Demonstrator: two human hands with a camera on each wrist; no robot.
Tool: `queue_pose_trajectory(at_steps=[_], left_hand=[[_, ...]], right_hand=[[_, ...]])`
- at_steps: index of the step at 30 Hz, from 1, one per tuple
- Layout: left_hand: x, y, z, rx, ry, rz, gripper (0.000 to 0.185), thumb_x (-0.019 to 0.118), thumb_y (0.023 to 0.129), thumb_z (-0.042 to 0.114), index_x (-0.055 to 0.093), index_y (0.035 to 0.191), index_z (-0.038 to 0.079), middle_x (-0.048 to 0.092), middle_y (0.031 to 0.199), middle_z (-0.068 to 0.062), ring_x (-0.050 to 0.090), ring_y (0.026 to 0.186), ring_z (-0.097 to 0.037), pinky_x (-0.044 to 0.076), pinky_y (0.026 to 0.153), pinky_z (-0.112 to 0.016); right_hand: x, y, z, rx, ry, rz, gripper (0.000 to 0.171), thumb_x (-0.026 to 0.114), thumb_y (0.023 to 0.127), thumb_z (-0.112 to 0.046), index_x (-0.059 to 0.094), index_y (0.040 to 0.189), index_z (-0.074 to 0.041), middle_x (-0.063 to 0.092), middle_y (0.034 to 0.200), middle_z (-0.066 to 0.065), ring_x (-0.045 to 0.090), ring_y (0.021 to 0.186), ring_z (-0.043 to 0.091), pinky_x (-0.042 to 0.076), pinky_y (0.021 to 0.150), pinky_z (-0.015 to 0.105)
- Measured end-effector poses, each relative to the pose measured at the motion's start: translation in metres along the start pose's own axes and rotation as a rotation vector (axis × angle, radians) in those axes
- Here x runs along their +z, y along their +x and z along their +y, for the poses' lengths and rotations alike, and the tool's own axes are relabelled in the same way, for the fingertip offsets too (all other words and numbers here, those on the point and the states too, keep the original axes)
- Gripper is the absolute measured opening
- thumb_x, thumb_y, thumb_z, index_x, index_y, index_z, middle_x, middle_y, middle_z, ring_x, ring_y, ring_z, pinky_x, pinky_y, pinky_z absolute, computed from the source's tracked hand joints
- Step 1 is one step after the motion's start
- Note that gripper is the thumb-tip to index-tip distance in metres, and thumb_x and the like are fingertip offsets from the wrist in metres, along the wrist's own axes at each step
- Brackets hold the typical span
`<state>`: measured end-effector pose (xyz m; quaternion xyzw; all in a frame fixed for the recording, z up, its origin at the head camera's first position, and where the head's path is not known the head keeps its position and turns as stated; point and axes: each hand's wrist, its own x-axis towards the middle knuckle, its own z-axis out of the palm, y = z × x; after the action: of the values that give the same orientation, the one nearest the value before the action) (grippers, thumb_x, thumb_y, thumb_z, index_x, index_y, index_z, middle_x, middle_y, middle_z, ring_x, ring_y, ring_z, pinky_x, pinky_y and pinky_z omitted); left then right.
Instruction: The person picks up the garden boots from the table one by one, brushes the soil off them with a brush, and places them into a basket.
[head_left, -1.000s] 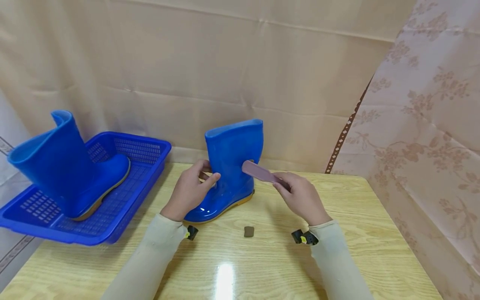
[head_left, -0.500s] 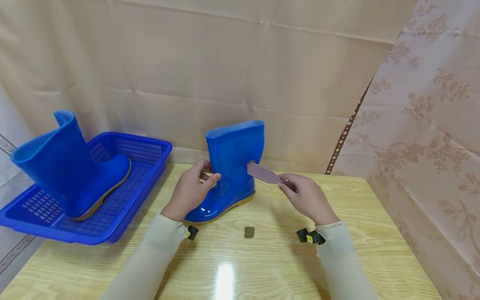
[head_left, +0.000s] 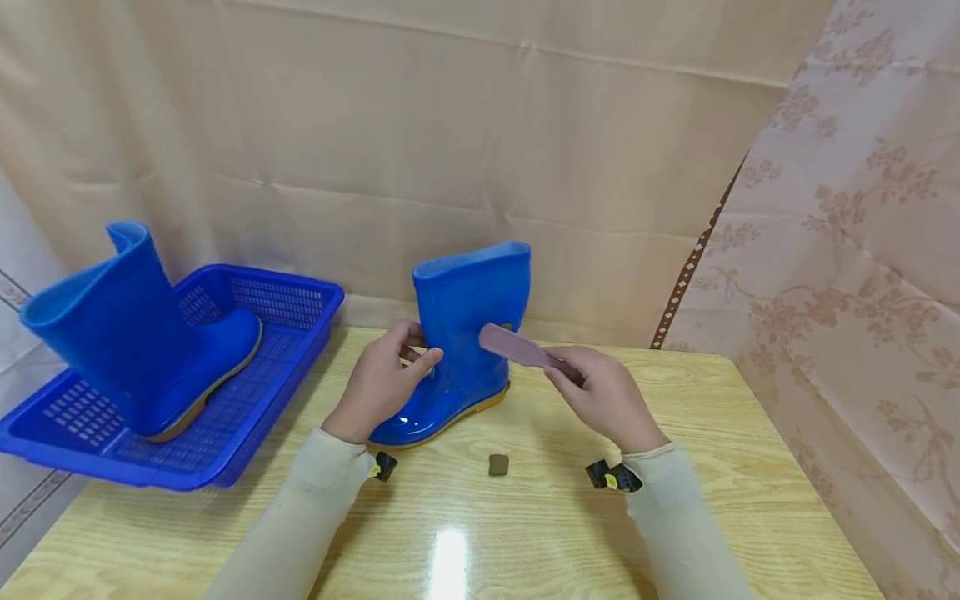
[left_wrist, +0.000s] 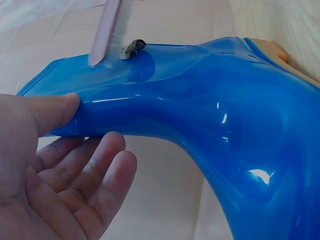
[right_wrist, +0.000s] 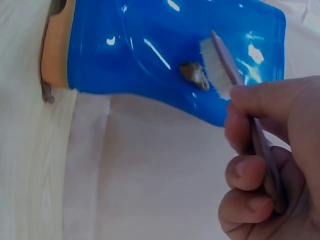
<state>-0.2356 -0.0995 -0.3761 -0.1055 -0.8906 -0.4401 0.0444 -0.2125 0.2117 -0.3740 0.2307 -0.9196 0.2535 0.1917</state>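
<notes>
On the table [head_left: 540,542], brush meets boot

The left hand [head_left: 381,379] pinches the upright boot [head_left: 467,296] at its shaft. The right hand [head_left: 609,396] grips the brush [head_left: 513,344] by its handle, bristles just beside a brown lump [right_wrist: 194,75]. Near the toe lies a brown square [head_left: 498,464]; leftward, a basket [head_left: 165,475] holds a second boot [head_left: 127,333].
</notes>
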Motion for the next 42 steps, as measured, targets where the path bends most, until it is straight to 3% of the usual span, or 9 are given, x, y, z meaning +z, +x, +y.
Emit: queue_pose_trajectory(at_steps=[10, 17, 26, 35, 42], left_hand=[[-0.001, 0.000, 0.000, 0.016, -0.001, 0.000, 0.043, 0.064, 0.103, 0.039, 0.056, 0.136, 0.013, 0.068, 0.124, -0.006, 0.066, 0.107, -0.024, 0.059, 0.090, -0.047], [-0.001, 0.000, 0.001, -0.006, -0.009, 0.003, 0.042, 0.064, 0.103, 0.039, 0.057, 0.135, 0.013, 0.068, 0.124, -0.006, 0.066, 0.108, -0.025, 0.058, 0.091, -0.048], [-0.001, 0.000, 0.001, -0.004, -0.005, 0.003, 0.041, 0.064, 0.104, 0.038, 0.057, 0.135, 0.013, 0.068, 0.124, -0.007, 0.066, 0.108, -0.025, 0.059, 0.091, -0.048], [0.000, -0.001, 0.001, -0.010, -0.004, -0.002, 0.042, 0.064, 0.103, 0.038, 0.056, 0.136, 0.012, 0.068, 0.125, -0.007, 0.066, 0.108, -0.026, 0.059, 0.090, -0.049], [-0.001, -0.001, 0.001, -0.014, -0.002, -0.005, 0.043, 0.064, 0.103, 0.038, 0.056, 0.136, 0.012, 0.068, 0.125, -0.008, 0.066, 0.109, -0.026, 0.059, 0.090, -0.049]], right_hand=[[0.011, 0.002, -0.009, -0.035, -0.018, 0.023, 0.029, 0.072, 0.099, -0.019, 0.074, 0.127, -0.013, 0.069, 0.089, -0.003, 0.049, 0.062, 0.008, 0.039, 0.054, 0.026], [0.005, 0.003, -0.007, 0.048, -0.052, 0.042, 0.027, 0.072, 0.099, -0.016, 0.074, 0.125, -0.009, 0.077, 0.107, 0.008, 0.059, 0.070, 0.013, 0.048, 0.061, 0.031], [-0.004, 0.000, -0.003, 0.166, 0.041, -0.058, 0.030, 0.069, 0.101, -0.017, 0.072, 0.130, -0.008, 0.075, 0.116, 0.013, 0.068, 0.081, 0.016, 0.058, 0.071, 0.037], [-0.013, -0.002, -0.001, 0.197, 0.057, -0.108, 0.029, 0.067, 0.102, -0.018, 0.072, 0.130, -0.010, 0.076, 0.109, 0.008, 0.059, 0.071, 0.014, 0.048, 0.060, 0.030], [-0.018, -0.003, 0.000, 0.206, 0.057, -0.126, 0.030, 0.067, 0.103, -0.019, 0.072, 0.130, -0.009, 0.076, 0.110, 0.009, 0.059, 0.070, 0.013, 0.047, 0.059, 0.029]])
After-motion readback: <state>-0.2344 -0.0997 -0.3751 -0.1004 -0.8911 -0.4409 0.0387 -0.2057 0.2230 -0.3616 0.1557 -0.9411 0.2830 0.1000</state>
